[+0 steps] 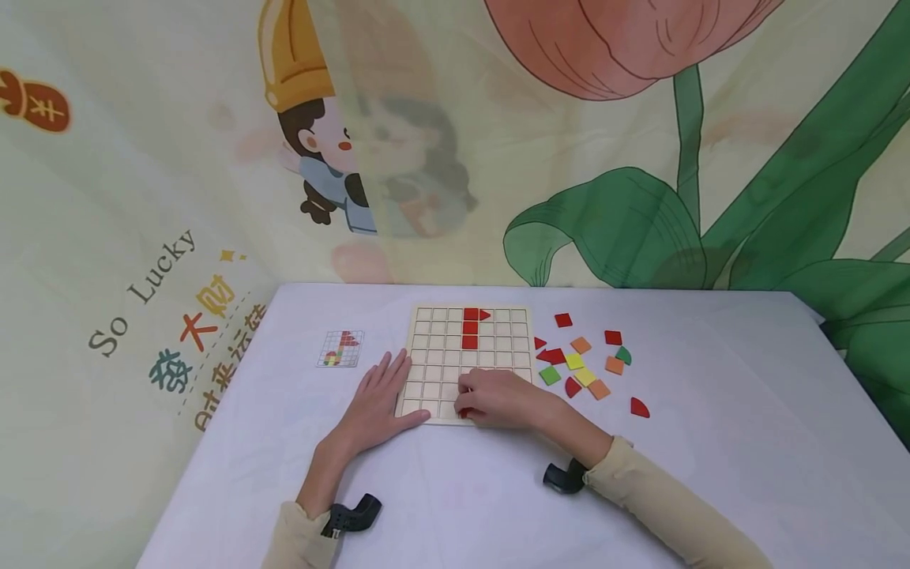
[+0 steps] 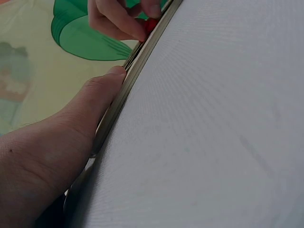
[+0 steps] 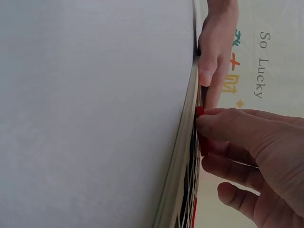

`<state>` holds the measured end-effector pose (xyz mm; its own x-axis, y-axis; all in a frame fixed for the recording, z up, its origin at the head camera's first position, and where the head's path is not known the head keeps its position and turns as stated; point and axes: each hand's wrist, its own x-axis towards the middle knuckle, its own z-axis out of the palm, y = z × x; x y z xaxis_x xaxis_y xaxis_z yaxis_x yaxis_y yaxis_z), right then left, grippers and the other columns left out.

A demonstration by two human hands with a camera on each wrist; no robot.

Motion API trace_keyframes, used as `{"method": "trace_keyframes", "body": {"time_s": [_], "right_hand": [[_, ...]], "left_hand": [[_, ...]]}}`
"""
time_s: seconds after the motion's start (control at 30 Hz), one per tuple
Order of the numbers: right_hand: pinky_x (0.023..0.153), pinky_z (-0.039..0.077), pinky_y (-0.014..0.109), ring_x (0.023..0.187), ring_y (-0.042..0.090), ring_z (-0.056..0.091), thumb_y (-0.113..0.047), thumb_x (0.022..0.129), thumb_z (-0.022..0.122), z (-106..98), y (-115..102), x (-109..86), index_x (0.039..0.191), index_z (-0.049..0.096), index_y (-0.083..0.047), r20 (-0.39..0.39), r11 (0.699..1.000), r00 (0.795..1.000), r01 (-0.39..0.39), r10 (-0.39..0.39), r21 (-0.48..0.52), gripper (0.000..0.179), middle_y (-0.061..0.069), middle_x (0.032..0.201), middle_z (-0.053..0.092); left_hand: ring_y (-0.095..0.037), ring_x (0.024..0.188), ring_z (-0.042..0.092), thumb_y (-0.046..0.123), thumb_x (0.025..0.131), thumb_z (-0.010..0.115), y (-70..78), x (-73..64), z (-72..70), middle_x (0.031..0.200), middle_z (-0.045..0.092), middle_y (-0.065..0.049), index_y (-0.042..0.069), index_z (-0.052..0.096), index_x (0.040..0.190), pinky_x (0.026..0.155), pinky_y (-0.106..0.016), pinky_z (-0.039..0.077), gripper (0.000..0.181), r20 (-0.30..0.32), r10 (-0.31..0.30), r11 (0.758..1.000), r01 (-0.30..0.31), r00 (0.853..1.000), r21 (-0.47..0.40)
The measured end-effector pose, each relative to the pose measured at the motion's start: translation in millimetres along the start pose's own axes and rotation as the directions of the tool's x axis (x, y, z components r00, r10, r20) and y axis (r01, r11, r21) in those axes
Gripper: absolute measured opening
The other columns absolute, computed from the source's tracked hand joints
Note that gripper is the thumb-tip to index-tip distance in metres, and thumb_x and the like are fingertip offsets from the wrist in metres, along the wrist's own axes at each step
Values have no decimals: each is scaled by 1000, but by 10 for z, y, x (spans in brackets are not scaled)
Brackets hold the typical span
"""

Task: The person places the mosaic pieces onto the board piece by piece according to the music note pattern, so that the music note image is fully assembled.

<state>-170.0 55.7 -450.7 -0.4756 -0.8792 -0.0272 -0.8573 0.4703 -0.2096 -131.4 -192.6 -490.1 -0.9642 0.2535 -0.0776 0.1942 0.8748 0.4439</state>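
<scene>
A pale wooden grid board (image 1: 506, 341) lies on the table. Spread along its left edge and lower left corner is my left hand (image 1: 373, 403), fingers straight and thumb on the near rim. Over the near middle of the board, my right hand (image 1: 508, 399) pinches a small red tile (image 3: 203, 137) between thumb and fingers. The tile stands close against the grid in the right wrist view, and the fingers hide most of it from above. A column of red square tiles (image 1: 470, 329) sits at the board's top middle, with a red triangle tile (image 1: 485, 315) beside the uppermost.
Left of the board lies a small pattern card (image 1: 340, 349) with a coloured grid. Loose tiles are scattered to the right, among them a green square (image 1: 550, 375), a yellow square (image 1: 585, 377), an orange square (image 1: 599, 389) and a red quarter-circle (image 1: 640, 408). A printed curtain (image 1: 426, 261) hangs behind.
</scene>
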Motion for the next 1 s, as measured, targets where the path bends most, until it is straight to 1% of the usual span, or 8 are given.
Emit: {"method": "trace_keyframes", "body": {"time_s": [0.13, 0.37, 0.5, 0.63, 0.77, 0.83, 0.9, 1.0], "right_hand": [[71, 48, 14, 83, 6, 52, -24, 89, 71, 31, 8, -13, 103, 75, -24, -5, 1000, 1000, 5, -5, 3, 15, -7, 92, 62], [73, 48, 14, 82, 7, 52, -19, 88, 71, 40, 9, -23, 96, 76, -22, -37, 998, 999, 39, -38, 41, 10, -7, 89, 62], [75, 49, 14, 82, 8, 54, -18, 88, 71, 25, -2, -28, 95, 76, -19, -31, 998, 998, 52, -51, 35, 8, -4, 91, 63], [78, 51, 14, 84, 9, 56, -19, 87, 72, 12, -22, -43, 93, 75, -16, -10, 1000, 1000, 26, -26, 7, 7, -3, 95, 66], [77, 52, 12, 87, 9, 57, -20, 86, 74, 27, -49, -49, 92, 76, -14, -39, 1000, 999, 3, -3, -18, 9, -2, 97, 66], [76, 52, 12, 88, 10, 57, -20, 86, 74, 34, -60, -50, 95, 77, -15, -61, 999, 998, -3, 1, -33, 11, -2, 98, 66], [77, 52, 13, 89, 10, 57, -19, 86, 73, 41, -66, -49, 98, 77, -15, -73, 1000, 997, -17, 17, -8, 13, -2, 98, 66], [80, 53, 15, 89, 10, 57, -18, 88, 72, 44, -67, -51, 104, 76, -16, -70, 999, 997, -30, 32, 36, 17, -2, 99, 66]], "left_hand": [[-30, 154, 4, 63, 84, 60, 2, -4, 2, 165, 13, -6, 10, 19, 155, 123, -54, 10, 98, 4, -1, 1000, 1, 1000, 6], [-32, 153, 6, 61, 85, 61, 7, -2, 9, 164, 15, -8, 9, 21, 155, 122, -56, 11, 96, -11, 10, 1000, -10, 1000, 4], [-31, 153, 6, 62, 84, 60, 5, 6, 10, 165, 15, -8, 9, 20, 155, 122, -55, 10, 97, -9, 13, 1000, -13, 1000, 10], [-31, 153, 6, 62, 84, 61, 0, 11, 12, 164, 15, -8, 9, 20, 155, 122, -55, 11, 97, -9, 14, 1000, -13, 1000, 13], [-31, 153, 6, 61, 84, 61, 1, 2, 0, 164, 15, -7, 9, 20, 155, 123, -55, 10, 97, -7, 9, 1000, -9, 1000, 5], [-31, 153, 5, 61, 84, 62, -1, -3, -1, 164, 15, -7, 9, 20, 155, 123, -55, 10, 98, -5, 6, 1000, -6, 1000, 4], [-31, 153, 5, 62, 84, 62, -5, -5, 2, 164, 15, -7, 9, 20, 155, 123, -55, 10, 98, -8, 6, 1000, -6, 1000, 2], [-31, 153, 5, 62, 84, 61, -12, -5, 13, 164, 15, -7, 9, 19, 155, 123, -55, 10, 98, -11, 4, 1000, -4, 1000, 8]]}}
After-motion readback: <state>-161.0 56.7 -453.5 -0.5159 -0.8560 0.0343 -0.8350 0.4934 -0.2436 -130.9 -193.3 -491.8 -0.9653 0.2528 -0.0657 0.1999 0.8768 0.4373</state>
